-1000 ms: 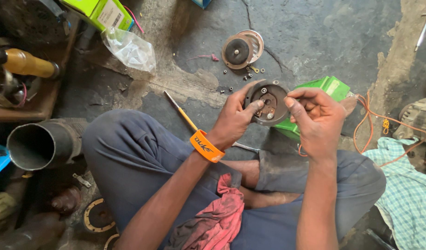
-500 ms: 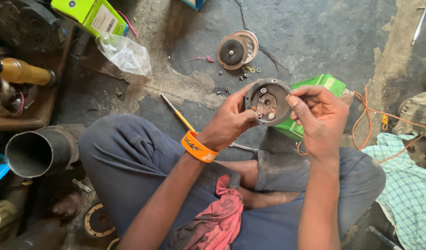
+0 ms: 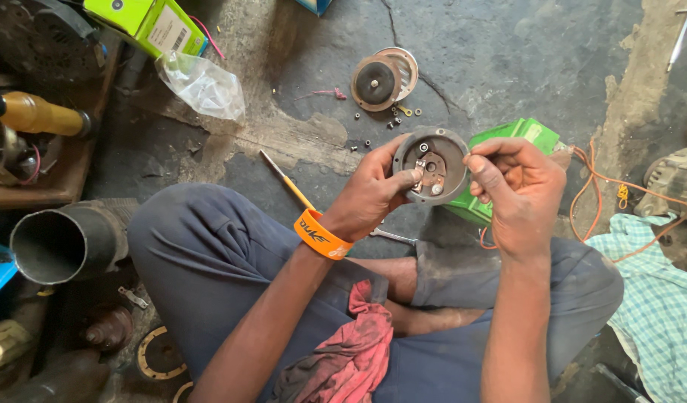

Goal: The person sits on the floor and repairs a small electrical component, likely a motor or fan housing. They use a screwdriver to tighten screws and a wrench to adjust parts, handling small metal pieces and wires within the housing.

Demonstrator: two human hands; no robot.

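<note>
Both hands are closing around one round grey metal housing [image 3: 433,166], and I am watching it held up over the lap with its open face turned toward the camera. I am seeing the left hand [image 3: 369,195] clamping the near-left rim, thumb reaching in over the small screws and the rusty plate inside. I am seeing the right hand [image 3: 521,188] pinching the opposite rim with curled fingers; whether anything small is pinched there too, I cannot tell.

Judging from how things are lying, I am reading this as mid-disassembly or mid-reassembly: the housing is standing open, its cover is off, and loose fasteners are waiting on the floor, so closing up is what seems left.

Just behind the held part, a green box [image 3: 507,142] is lying on the concrete. Further beyond, one removed disc assembly [image 3: 384,77] is resting flat, with a scatter of small nuts and washers [image 3: 394,119] beside it; I am counting roughly eight, though some are too small to be sure. To the left of the grip, one yellow-handled screwdriver [image 3: 287,180] is lying on the floor, and one orange wristband [image 3: 321,234] is sitting on the left wrist. Below the grip, one red rag [image 3: 351,351] is draped on the lap. Far left, one clear plastic bag [image 3: 202,84] and one metal pipe [image 3: 56,242] are lying well apart.
</note>
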